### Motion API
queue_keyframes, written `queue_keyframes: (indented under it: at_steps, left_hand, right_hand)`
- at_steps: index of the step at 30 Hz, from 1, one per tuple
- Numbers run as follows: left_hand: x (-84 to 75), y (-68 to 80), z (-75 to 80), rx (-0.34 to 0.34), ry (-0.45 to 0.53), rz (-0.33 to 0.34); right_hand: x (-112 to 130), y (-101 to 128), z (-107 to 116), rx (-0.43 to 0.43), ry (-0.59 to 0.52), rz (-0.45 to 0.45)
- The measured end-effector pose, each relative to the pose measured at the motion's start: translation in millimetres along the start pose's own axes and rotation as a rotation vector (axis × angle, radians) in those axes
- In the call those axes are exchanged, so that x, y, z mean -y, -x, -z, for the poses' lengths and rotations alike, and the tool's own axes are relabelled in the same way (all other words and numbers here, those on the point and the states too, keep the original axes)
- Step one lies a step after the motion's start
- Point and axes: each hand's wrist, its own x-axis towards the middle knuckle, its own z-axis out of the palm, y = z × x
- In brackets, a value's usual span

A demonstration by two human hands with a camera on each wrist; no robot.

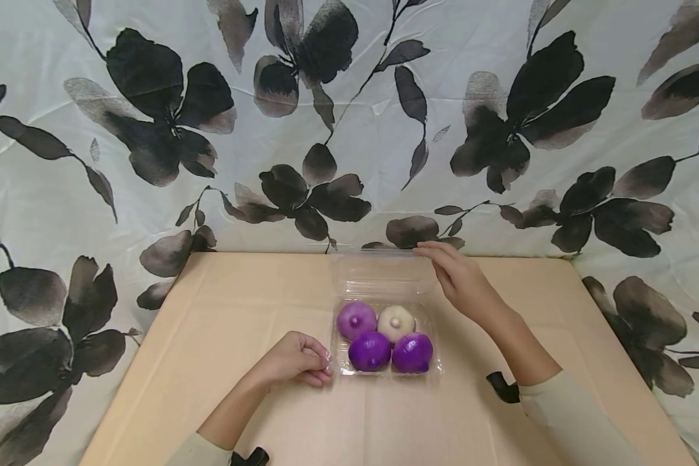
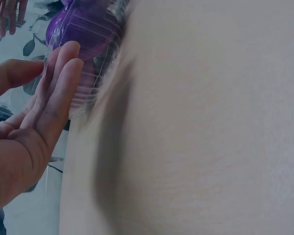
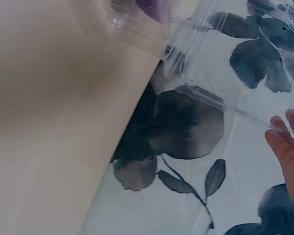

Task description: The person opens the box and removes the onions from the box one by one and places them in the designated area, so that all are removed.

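Two bare hands work a clear plastic clamshell container near the middle of a beige table. Right hand: reaches forward from the right with the wrist extended, fingers nearly straight and pointing left, their tips on the far right corner of the container's transparent hinged lid, which stands raised behind the tray; in the right wrist view the fingertips touch the lid's rim, though whether they pinch it cannot be told. Left hand: rests on the table just beside the tray's near left corner, forearm angled in from the lower left, fingers loosely curled with the tips against the plastic edge; in the left wrist view the fingers lie extended alongside the ribbed wall, holding nothing. Tray contents: four round buns, namely a pale purple bun at rear left, a cream-white bun at rear right, and two deep purple glossy buns at front left and front right, each touching its neighbours. A white cloth printed with dark leaves hangs behind and beside the table.
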Motion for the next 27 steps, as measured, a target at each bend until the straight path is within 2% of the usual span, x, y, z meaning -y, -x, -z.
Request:
queue_keyframes:
  at_steps: [7,11,14,23,27]
  left_hand:
    - [1.7,1.9,1.2,-0.005,-0.014,0.0]
    - [2.6,3.5,1.4,-0.005,-0.019,0.004]
    - [2.5,4.7,1.9,0.003,-0.022,0.0]
    - [4.5,7.2,3.7,0.025,-0.028,-0.008]
    - [4.7,8.8,4.9,0.035,-0.035,-0.014]
  right_hand:
    - [-6,0,-12,-0.044,-0.184,-0.294]
    - [-10,2,-24,-0.06,-0.245,-0.405]
    - [-13,6,-35,-0.05,-0.256,-0.441]
    - [-21,23,-57,0.001,-0.246,-0.444]
    - [-22,30,-64,0.005,-0.206,-0.454]
